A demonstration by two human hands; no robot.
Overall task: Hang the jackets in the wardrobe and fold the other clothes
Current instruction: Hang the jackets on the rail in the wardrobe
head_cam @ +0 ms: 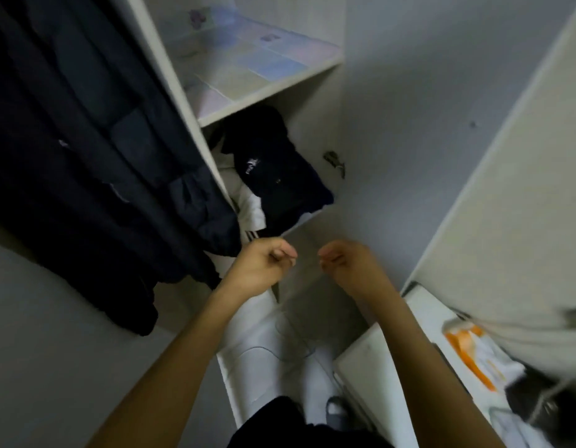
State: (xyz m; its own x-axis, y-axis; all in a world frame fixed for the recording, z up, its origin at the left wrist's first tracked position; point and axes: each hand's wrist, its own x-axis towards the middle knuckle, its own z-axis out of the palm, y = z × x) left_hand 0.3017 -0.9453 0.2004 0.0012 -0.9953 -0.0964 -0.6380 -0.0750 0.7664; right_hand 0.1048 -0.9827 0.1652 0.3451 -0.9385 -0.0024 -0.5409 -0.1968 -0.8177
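Dark fabric: a navy padded jacket (pixel 96 150) hangs in the upper left of the frame, in the wardrobe's (pixel 196 124) left bay, its hem reaching toward centre.
Head view, shelves: the upper shelf (pixel 267 79) in the top centre carries only a pastel patterned liner.
Head view, clothes: a black garment with a small white logo (pixel 273 176) lies crumpled on a white garment (pixel 247 205) in the compartment beneath that shelf, centre of the frame; neither is folded.
Left hand (pixel 257 266): raised in front of the lower compartment, fingers curled inward and holding nothing that shows.
Right hand (pixel 348 263): level with the left and near it, fingers likewise curled, nothing visibly gripped.
Lower right: a white box (pixel 370 360) and an orange-and-white packet (pixel 474 350) sit blurred beside the open wardrobe door (pixel 506 163).
Step in hand: judged as between items, with a jacket hung and the hands free before the heap.
Next move: probably reaching into the lower compartment, taking the black garment off the pile and bringing it out to fold; the cramped compartment would call for lifting it clear first.
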